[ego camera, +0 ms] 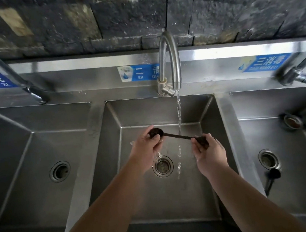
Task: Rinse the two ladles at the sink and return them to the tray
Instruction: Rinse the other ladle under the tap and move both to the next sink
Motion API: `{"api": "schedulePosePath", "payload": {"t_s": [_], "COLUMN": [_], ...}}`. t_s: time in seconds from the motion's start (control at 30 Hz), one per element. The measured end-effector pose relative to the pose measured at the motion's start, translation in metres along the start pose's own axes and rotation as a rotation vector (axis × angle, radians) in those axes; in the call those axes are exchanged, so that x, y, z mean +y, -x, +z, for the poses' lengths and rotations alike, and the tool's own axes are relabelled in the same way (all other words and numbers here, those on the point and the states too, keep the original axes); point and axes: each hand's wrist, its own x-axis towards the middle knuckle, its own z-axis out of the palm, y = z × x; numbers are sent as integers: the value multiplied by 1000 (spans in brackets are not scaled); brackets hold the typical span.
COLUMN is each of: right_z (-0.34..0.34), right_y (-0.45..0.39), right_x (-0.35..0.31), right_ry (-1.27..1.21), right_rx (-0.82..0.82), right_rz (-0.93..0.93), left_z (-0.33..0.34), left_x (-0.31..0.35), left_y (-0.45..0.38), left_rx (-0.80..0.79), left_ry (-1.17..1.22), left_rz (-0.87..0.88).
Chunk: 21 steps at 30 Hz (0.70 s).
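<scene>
Rinsing one ladle [174,136] under the tap [170,63]: my left hand [147,151] cups its bowl, my right hand [209,152] pinches the handle end, water striking the shaft between them. Best slid right to wet the bowl. Second ladle [272,177] lies right of my right hand; no tray visible

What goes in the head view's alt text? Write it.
Both hands hold a dark ladle over the middle sink: left hand at the bowl, right hand at the handle, tap water hitting the shaft. A second ladle lies in the right sink.
</scene>
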Motion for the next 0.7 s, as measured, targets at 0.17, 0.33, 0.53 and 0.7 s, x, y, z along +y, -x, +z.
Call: {"api": "schedulePosePath", "payload": {"t_s": [0.17,0.33,0.53,0.7], "right_z": [25,48,55,25], "right_y": [-8,-10,-8,-11], "right_x": [14,29,33,-1], "right_ry": [-15,30,102,33], "right_rx": [-92,-170,-235,-269], "right_rz": [97,183,232,171], "left_z": [-17,-34,-46,-20], "left_x": [20,42,49,29], "left_y": [10,22,29,23], "left_rx": [114,185,173,70], "left_ry": [0,106,196,119], "left_rz": [79,182,235,121]}}
